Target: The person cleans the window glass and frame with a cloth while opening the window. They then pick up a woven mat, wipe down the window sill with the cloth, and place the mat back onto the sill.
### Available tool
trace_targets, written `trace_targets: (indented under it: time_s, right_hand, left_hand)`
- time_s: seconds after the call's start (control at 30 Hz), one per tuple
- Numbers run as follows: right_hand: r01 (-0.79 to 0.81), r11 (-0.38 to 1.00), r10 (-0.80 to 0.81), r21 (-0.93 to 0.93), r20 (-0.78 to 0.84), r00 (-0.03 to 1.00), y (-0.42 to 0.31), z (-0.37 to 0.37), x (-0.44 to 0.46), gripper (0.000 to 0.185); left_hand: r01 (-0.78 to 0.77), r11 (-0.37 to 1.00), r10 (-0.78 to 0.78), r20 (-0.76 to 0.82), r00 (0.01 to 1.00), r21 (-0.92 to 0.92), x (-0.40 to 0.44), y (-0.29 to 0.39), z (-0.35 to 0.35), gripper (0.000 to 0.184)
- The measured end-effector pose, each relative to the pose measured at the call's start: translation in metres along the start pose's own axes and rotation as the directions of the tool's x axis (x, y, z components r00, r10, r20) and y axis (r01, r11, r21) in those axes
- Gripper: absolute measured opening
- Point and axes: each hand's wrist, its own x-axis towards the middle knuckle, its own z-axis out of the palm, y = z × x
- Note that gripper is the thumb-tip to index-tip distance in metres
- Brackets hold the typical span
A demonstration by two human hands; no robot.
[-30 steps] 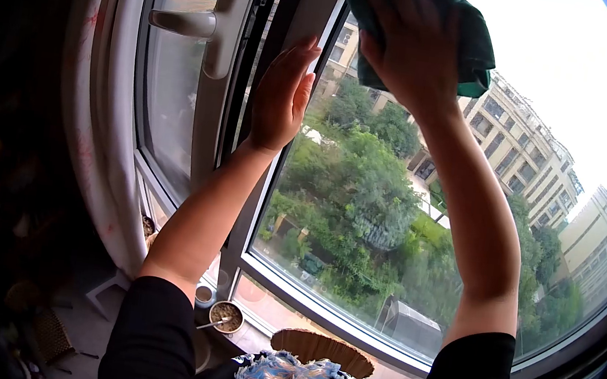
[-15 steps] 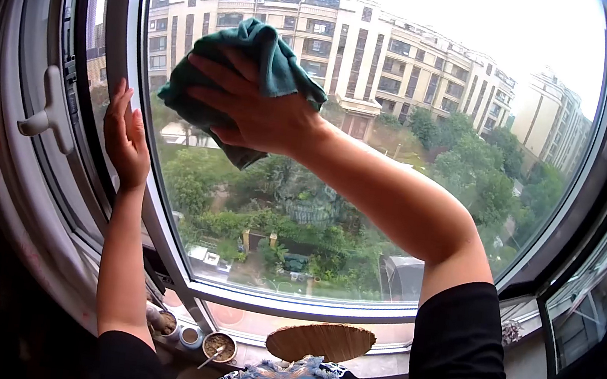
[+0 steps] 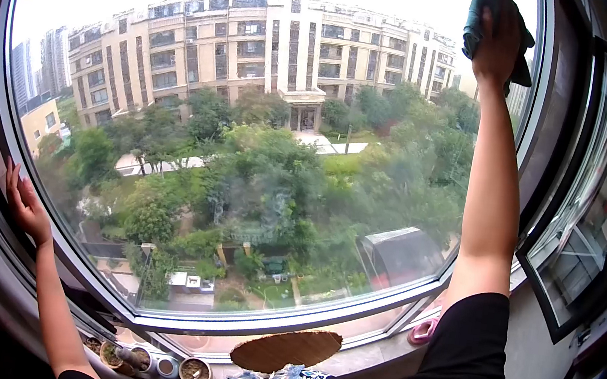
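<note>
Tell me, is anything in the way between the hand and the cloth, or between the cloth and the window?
Nothing that I can see. The right hand is right on the cloth, and the cloth seems to touch the window glass, high up near its right edge.

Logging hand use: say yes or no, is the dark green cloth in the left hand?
No, the right hand holds the dark green cloth, while the left hand is open at the grey window frame.
</note>
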Motion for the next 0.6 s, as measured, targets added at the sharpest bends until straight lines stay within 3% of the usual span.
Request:
trace_targets:
  time_s: [0.1,0.17,0.3,0.47,0.53,0.6]
  right_hand:
    - [-0.122,0.98,0.12,-0.16,-0.019,0.993,0.075,-0.037,-0.057,0.059]
    - [-0.054,0.977,0.062,-0.208,0.031,0.998,0.123,-0.059,-0.106,0.061]
    - [-0.283,0.954,0.29,-0.097,0.077,0.954,0.112,-0.115,-0.21,0.062]
    - [-0.347,0.909,0.38,-0.233,0.115,0.918,0.079,-0.175,-0.353,0.068]
    - [-0.363,0.893,0.4,-0.266,0.1,0.911,0.078,-0.18,-0.365,0.069]
    - [-0.526,0.815,0.545,-0.244,0.012,0.839,0.057,-0.17,-0.358,0.067]
  left_hand:
    - [-0.01,1.0,0.01,0.004,1.0,0.004,0.001,-0.003,0.0,0.03]
    - [-0.011,0.999,0.011,0.008,1.0,0.032,0.001,-0.004,0.0,0.03]
    - [-0.053,0.998,0.052,0.017,0.998,0.039,0.0,-0.01,0.0,0.03]
    - [-0.036,0.999,0.036,0.035,0.999,0.01,-0.005,-0.024,0.001,0.03]
    - [-0.032,0.999,0.032,0.044,0.999,0.013,-0.007,-0.027,0.001,0.03]
    - [-0.049,0.999,0.049,0.048,0.998,0.008,-0.008,-0.028,0.001,0.03]
